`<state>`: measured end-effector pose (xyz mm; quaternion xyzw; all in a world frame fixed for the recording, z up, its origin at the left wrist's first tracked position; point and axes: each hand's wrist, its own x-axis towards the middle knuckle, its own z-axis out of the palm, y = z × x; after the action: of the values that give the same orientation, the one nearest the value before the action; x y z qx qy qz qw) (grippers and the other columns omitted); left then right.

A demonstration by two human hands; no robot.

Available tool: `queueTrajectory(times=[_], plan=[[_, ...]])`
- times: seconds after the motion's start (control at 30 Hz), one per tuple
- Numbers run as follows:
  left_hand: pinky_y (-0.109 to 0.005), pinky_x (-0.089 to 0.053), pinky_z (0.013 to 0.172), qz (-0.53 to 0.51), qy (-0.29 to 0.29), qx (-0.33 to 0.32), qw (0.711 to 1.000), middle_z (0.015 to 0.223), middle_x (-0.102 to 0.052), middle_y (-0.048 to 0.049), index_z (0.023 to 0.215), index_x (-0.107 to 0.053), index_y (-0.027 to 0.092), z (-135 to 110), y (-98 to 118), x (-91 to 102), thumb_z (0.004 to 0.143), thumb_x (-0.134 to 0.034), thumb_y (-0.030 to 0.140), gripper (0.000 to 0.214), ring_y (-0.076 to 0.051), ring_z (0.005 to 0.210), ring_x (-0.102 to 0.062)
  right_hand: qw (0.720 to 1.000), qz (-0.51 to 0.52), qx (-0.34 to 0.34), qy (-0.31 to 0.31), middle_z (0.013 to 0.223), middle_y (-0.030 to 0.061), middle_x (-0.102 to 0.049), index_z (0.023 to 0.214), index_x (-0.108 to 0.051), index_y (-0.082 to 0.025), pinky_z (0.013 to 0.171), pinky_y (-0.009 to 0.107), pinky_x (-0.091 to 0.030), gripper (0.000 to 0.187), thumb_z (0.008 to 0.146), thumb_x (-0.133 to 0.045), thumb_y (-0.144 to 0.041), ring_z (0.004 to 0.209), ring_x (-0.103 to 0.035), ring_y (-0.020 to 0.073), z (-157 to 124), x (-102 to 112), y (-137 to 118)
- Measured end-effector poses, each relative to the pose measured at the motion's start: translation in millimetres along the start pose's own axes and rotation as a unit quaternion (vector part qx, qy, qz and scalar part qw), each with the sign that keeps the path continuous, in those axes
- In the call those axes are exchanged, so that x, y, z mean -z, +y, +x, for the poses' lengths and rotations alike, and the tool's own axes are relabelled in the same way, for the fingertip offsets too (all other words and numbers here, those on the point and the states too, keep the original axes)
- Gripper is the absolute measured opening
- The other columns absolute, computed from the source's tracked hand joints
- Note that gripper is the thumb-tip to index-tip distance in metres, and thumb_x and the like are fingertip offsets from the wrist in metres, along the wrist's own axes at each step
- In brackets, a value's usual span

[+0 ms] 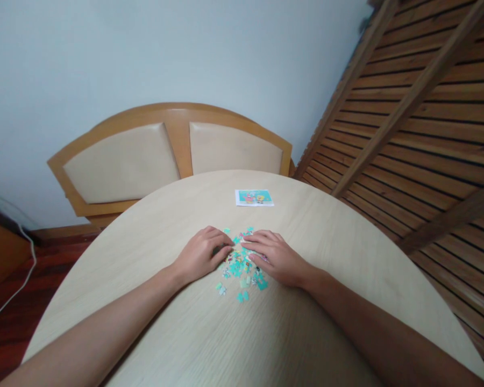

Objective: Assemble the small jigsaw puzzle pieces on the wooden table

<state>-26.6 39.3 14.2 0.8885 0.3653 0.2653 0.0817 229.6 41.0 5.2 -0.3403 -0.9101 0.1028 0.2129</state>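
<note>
A loose pile of small jigsaw puzzle pieces (239, 267), mostly turquoise with some multicoloured ones, lies on the round wooden table (165, 333). At the pile's left edge rests my left hand (205, 251), its fingers curved and its thumb apart from them. My right hand (275, 257) lies over the right side of the pile with fingers spread, covering some pieces. Neither hand visibly grips a piece. Beyond the pile, a small picture card (254, 198) shows a pink and a yellow cartoon figure on turquoise.
A wooden headboard-like panel (178, 137) with cream pads stands behind the table, against a pale wall (177, 48). Slatted wood (419, 107) slopes along the right. A white cable (33, 255) hangs at the left above a dark red floor (60, 263).
</note>
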Motion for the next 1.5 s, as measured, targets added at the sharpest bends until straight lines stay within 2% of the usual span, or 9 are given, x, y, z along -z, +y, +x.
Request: queueTrajectory(times=[0.13, 0.23, 0.63, 0.8, 1.0, 1.17, 1.5], plan=[[-0.039, -0.047, 0.092, 0.002, -0.051, -0.048, 0.998, 0.106, -0.071, -0.0056, 0.109, -0.069, 0.023, -4, 1, 6.2, 0.099, -0.054, 0.030, 0.020, -0.022, 0.100, -0.062, 1.000, -0.003, -0.020, -0.023, 0.148, 0.0052, -0.055, 0.134, -0.062, -0.028, 0.111, 0.053, -0.036, 0.036, 0.101, -0.052, -0.034, 0.139, -0.043, 0.0299, -2, 2, 1], [-0.039, -0.047, 0.092, 0.009, -0.052, -0.044, 0.998, 0.106, -0.071, -0.0052, 0.107, -0.069, 0.023, -5, 0, 6.7, 0.097, -0.056, 0.030, 0.018, -0.022, 0.100, -0.062, 0.999, -0.002, -0.024, -0.028, 0.147, 0.0059, -0.055, 0.130, -0.064, -0.026, 0.112, 0.054, -0.035, 0.034, 0.100, -0.053, -0.034, 0.142, -0.040, 0.0306, -2, 3, 1], [-0.036, -0.048, 0.093, -0.025, -0.074, -0.065, 0.995, 0.106, -0.071, -0.0056, 0.103, -0.070, 0.022, -5, -10, 18.6, 0.101, -0.052, 0.027, 0.018, -0.020, 0.101, -0.062, 0.999, -0.043, 0.026, -0.012, 0.132, 0.0048, -0.068, 0.125, -0.068, -0.026, 0.107, 0.051, -0.039, 0.030, 0.099, -0.055, -0.031, 0.138, -0.047, 0.0303, -3, 6, -1], [-0.036, -0.048, 0.092, -0.023, -0.082, -0.062, 0.994, 0.106, -0.070, -0.0063, 0.105, -0.070, 0.022, -5, -9, 19.2, 0.098, -0.058, 0.035, 0.019, -0.021, 0.100, -0.063, 0.999, -0.039, 0.018, 0.002, 0.137, 0.0073, -0.064, 0.130, -0.065, -0.025, 0.109, 0.051, -0.040, 0.034, 0.098, -0.056, -0.033, 0.135, -0.049, 0.0293, -4, 3, 1], [-0.035, -0.048, 0.092, -0.044, -0.089, -0.074, 0.992, 0.100, -0.072, -0.0038, 0.099, -0.069, 0.022, -4, -9, 17.2, 0.100, -0.055, 0.027, 0.014, -0.018, 0.097, -0.064, 1.000, -0.016, -0.002, -0.018, 0.142, 0.0072, -0.061, 0.125, -0.066, -0.023, 0.111, 0.053, -0.039, 0.030, 0.097, -0.056, -0.033, 0.141, -0.043, 0.0312, -4, 4, -1], [-0.034, -0.047, 0.090, -0.050, -0.081, -0.054, 0.994, 0.096, -0.073, -0.0026, 0.099, -0.068, 0.023, -4, -11, 15.2, 0.100, -0.054, 0.023, 0.014, -0.018, 0.095, -0.064, 0.999, -0.019, -0.005, -0.030, 0.143, 0.0062, -0.059, 0.119, -0.067, -0.022, 0.111, 0.054, -0.038, 0.025, 0.098, -0.055, -0.031, 0.143, -0.041, 0.0322, -3, 7, -2], [-0.034, -0.047, 0.092, -0.075, -0.084, -0.033, 0.993, 0.101, -0.073, -0.0031, 0.104, -0.068, 0.023, -5, -11, 13.0, 0.099, -0.059, 0.030, 0.012, -0.019, 0.098, -0.064, 1.000, -0.013, 0.004, -0.021, 0.141, 0.0066, -0.062, 0.116, -0.069, -0.024, 0.111, 0.054, -0.039, 0.023, 0.098, -0.055, -0.030, 0.140, -0.044, 0.0311, -3, 4, 0]])
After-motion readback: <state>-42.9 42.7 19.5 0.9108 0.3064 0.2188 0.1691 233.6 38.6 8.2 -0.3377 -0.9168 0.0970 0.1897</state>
